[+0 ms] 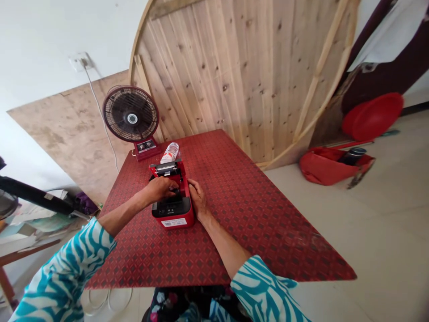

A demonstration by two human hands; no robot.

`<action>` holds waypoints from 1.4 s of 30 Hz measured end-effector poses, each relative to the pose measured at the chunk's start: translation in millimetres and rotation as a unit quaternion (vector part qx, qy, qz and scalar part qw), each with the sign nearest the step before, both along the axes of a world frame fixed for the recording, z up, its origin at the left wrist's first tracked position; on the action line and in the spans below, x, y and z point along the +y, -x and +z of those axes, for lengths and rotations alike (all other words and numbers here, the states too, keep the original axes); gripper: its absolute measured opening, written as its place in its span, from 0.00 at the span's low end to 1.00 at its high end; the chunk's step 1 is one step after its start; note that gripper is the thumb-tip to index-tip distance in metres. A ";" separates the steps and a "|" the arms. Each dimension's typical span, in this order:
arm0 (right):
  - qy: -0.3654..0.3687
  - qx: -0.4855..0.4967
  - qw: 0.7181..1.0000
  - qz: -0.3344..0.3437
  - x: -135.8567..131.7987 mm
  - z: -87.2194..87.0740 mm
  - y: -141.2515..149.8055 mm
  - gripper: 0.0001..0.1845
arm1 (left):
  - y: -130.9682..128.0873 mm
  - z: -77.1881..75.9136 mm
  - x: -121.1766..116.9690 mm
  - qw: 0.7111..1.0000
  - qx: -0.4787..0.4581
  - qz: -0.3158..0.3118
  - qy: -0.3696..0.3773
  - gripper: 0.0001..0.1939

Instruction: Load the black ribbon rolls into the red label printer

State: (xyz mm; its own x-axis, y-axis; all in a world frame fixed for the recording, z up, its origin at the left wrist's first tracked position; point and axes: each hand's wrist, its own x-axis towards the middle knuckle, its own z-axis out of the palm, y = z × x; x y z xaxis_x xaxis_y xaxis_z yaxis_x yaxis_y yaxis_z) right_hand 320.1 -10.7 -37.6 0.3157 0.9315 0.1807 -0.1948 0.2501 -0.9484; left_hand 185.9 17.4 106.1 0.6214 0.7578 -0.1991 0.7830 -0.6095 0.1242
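Note:
A red and black thermal printer (173,209) sits on the table with its lid (166,169) raised, and a white label is stuck on its near face. My left hand (162,188) reaches over from the left into the printer's open compartment. Its fingers are curled and their tips are down inside, so what they hold, if anything, is hidden. Against the printer's right side lies my right hand (198,199), fingers bent along the casing and holding it. Just behind the raised lid, a clear plastic bottle (170,153) with a red and white label lies tilted.
The table (254,214) has a red patterned cover. At its far left corner stands a dark red fan (131,117), near a cord and wall socket (80,61). A round wooden board (234,76) leans behind. On the floor at right are a red bag (321,167) and red basin (373,117).

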 end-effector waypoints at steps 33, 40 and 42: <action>0.001 0.021 1.000 -0.009 -0.5 0.3 0.8 0.18 | 40.4 -35.1 -85.5 0.917 -0.269 -0.116 -0.270 0.06; 0.002 0.006 1.000 -0.016 -3.1 1.7 -0.4 0.18 | 41.3 -44.1 -100.7 0.912 -0.269 -0.112 -0.290 0.06; 0.006 0.006 1.000 -0.010 -5.5 2.0 -0.2 0.19 | 40.7 -45.9 -102.2 0.907 -0.271 -0.113 -0.300 0.06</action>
State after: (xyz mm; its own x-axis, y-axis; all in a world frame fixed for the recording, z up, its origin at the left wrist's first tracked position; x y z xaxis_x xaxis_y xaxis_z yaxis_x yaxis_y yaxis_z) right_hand 320.3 -16.2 -35.5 0.3361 0.9272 0.1653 -0.2020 0.2424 -0.9489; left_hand 145.2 -84.8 60.1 0.6582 0.4689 0.5890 0.5521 -0.8325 0.0457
